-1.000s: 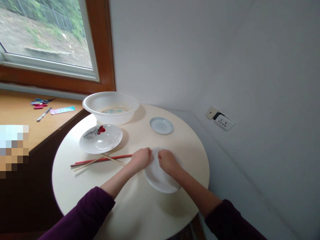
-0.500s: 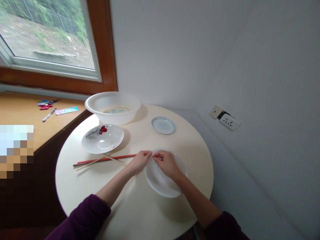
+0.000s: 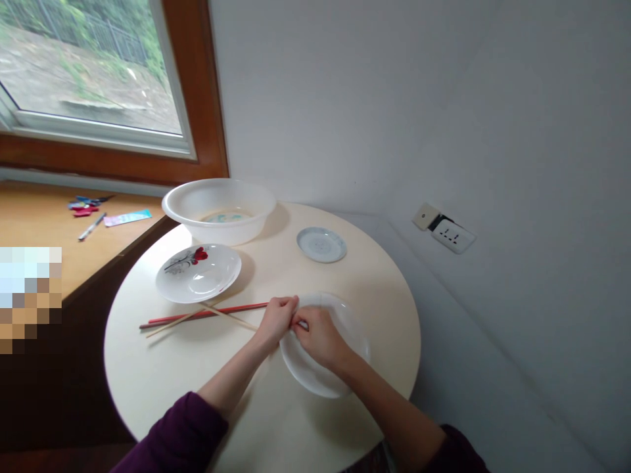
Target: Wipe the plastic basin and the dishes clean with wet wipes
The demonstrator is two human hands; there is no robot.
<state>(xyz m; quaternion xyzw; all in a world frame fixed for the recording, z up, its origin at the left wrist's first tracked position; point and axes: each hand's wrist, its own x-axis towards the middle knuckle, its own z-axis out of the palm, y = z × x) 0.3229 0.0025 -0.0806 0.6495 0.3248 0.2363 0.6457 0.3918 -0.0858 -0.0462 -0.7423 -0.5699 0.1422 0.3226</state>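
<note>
My left hand [image 3: 277, 318] is closed at the left rim of a white dish [image 3: 328, 381], its thumb side towards my right hand. Over the left part of that dish, my right hand [image 3: 318, 334] is closed in a pinch, its fingertips almost against the left hand. What either hand holds is hidden or too small to make out. A red chopstick [image 3: 241, 307] and a pale wooden chopstick [image 3: 227, 316] run towards my left hand, crossing near a darker chopstick [image 3: 162, 324].
A white bowl with a red flower [image 3: 211, 282] sits left of the hands. Behind it stands a large white basin [image 3: 217, 230], and a small pale plate [image 3: 321, 245] lies at the back of the round table [image 3: 192, 368]. A wall socket [image 3: 452, 235] is at the right.
My right hand has shifted slightly left and down, closer to my left hand, and its fingers have curled in more. The dish under it looks tilted a little differently. The camera has moved slightly.
</note>
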